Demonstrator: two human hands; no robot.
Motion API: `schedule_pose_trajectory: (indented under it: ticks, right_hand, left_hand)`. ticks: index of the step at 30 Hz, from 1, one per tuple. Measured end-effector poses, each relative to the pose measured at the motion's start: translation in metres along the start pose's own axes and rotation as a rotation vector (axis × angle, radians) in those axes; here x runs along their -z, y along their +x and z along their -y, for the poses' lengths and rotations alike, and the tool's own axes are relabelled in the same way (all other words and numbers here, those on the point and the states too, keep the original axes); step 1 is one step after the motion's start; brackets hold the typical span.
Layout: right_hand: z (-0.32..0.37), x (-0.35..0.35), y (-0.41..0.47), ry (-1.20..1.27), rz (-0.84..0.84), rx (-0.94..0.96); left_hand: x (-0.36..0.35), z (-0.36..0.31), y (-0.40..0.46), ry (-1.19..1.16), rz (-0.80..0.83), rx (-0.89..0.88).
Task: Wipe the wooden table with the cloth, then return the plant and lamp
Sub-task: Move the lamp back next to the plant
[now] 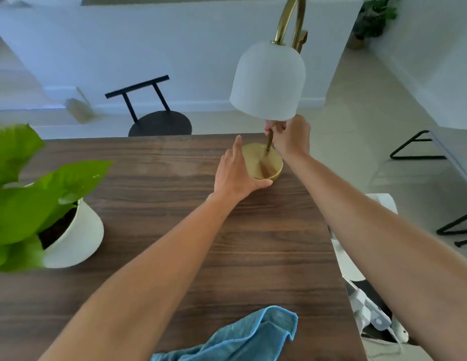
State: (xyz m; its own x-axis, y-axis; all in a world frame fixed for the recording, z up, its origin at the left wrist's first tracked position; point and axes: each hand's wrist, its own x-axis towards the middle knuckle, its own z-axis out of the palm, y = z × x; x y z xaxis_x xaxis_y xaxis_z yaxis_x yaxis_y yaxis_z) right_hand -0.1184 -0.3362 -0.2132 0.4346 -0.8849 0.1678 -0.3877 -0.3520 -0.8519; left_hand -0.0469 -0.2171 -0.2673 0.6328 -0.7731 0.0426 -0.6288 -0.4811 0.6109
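Cloth (235,337) sits at six o'clock. At one, my right hand (289,138) grips the lamp (268,82) stem and my left hand (235,173) cups its base; top-heavy, it may tip.

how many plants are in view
2. The near plant sits in a white pot on the table, left side; the far plant stands on the floor, top right. More may be hidden.

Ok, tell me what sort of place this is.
Most likely a home living or dining area: a wooden table carrying a brass lamp and a potted plant, with a black stool beyond it.
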Motion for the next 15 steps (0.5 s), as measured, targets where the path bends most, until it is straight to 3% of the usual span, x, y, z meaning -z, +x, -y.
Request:
schedule_pose_trajectory:
  ticks: [15]
  right_hand:
    - [0.069,-0.058,-0.116,-0.007,0.23,0.25]
  left_hand:
    - [0.076,0.064,-0.129,0.023,-0.132,0.212]
